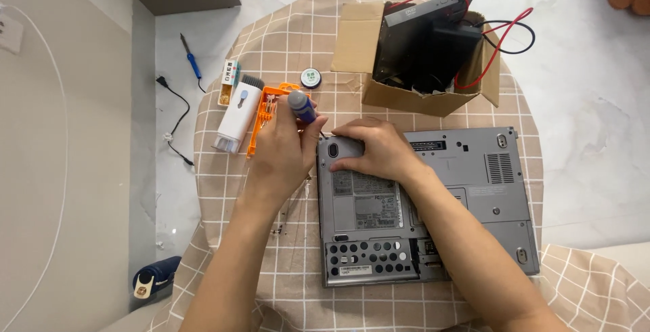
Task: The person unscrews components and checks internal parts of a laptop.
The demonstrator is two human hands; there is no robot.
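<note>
Left of centre, an orange bit tray (265, 112) lies beside a white cleaning-brush case (235, 112) on the checked cloth (223, 190), and what the tray holds is too small to make out. Just right of it, the left hand (281, 152) is closed around a blue-handled screwdriver (302, 107), tip down at the top-left corner of the upturned grey laptop (474, 190) mid-frame, while the right hand (372, 148) presses flat, fingers spread, on that corner. At upper right, an open cardboard box (420, 98) holds black computer parts (423, 41) with red and black wires (504, 34) spilling out.
</note>
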